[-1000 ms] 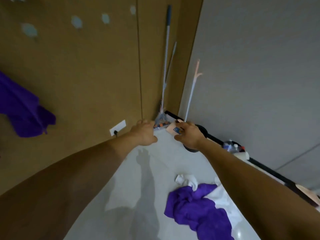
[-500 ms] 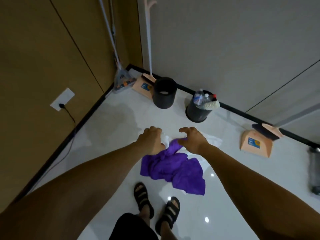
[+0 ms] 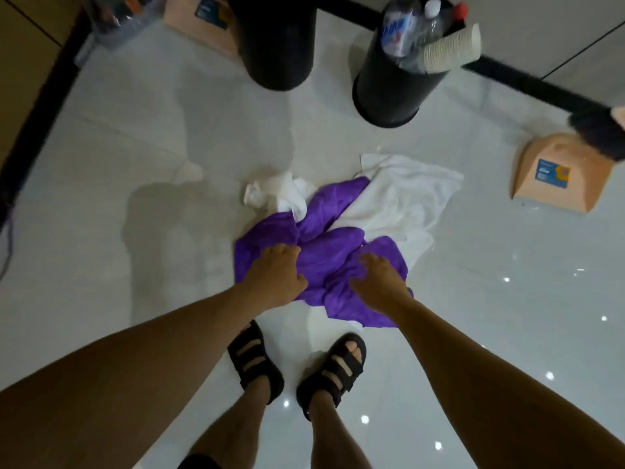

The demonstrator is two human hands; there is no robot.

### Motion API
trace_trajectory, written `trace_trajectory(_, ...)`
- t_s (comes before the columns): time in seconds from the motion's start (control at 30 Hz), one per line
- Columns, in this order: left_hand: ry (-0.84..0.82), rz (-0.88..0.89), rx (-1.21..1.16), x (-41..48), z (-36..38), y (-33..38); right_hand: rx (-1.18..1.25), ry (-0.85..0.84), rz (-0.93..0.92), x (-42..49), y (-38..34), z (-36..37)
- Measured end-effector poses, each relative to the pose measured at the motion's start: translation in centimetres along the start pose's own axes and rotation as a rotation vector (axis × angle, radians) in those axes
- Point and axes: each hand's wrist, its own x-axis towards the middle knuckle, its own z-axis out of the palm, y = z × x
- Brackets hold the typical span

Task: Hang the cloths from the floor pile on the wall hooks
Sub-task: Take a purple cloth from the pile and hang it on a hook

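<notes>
A floor pile lies on the pale glossy tiles just ahead of my feet. A crumpled purple cloth (image 3: 331, 245) is on top, over a larger white cloth (image 3: 402, 198), and a smaller bunched white cloth (image 3: 274, 191) sits at its upper left. My left hand (image 3: 275, 275) presses on the left part of the purple cloth, its fingers curled into the fabric. My right hand (image 3: 378, 282) rests on the cloth's right part with the fingers spread. The wall hooks are out of view.
Beyond the pile stand a black bin (image 3: 277, 45) and a second black bin (image 3: 389, 89) holding plastic bottles and paper cups. A peach dustpan (image 3: 558, 174) with a brush lies at right, another dustpan (image 3: 203, 18) at the top. My sandalled feet (image 3: 294, 367) stand just behind the pile.
My view has tipped from the wall corner down to the floor. Both hands have dropped from in front of me onto the purple cloth, and the pile is now much closer.
</notes>
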Motion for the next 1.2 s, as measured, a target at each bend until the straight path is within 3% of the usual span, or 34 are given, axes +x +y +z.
trace_trajectory(0.3, 0.092, 0.153, -0.042, 9.9, 14.1, -5.1, 0.122, -0.026, 0.230, 13.8, 10.2, 15.8)
trace_trajectory(0.57, 0.097, 0.114, -0.062, 11.9, 16.4, -8.2, -0.231, 0.005, 0.164, 17.8, 11.6, 20.1)
trace_trajectory(0.7, 0.081, 0.072, -0.067, 10.7, 15.7, -7.7, -0.145, -0.020, 0.122, 16.5, 11.4, 18.1)
trace_trajectory(0.87, 0.040, 0.072, -0.093, 7.1, 12.4, -4.6, 0.247, 0.246, 0.181, 10.8, 9.3, 11.7)
trace_trajectory(0.93, 0.010, 0.072, -0.095, 4.9, 9.7, -2.7, 0.290, 0.305, 0.158, 7.2, 7.9, 7.9)
trace_trajectory(1.1, -0.029, 0.138, -0.156, -2.0, 0.1, 2.4, 0.415, 0.443, -0.180, -2.9, 1.6, -2.7)
trace_trajectory(1.2, 0.063, 0.246, -0.223, -6.7, -6.6, 6.2, 0.641, 0.387, -0.360, -8.8, -3.7, -9.1)
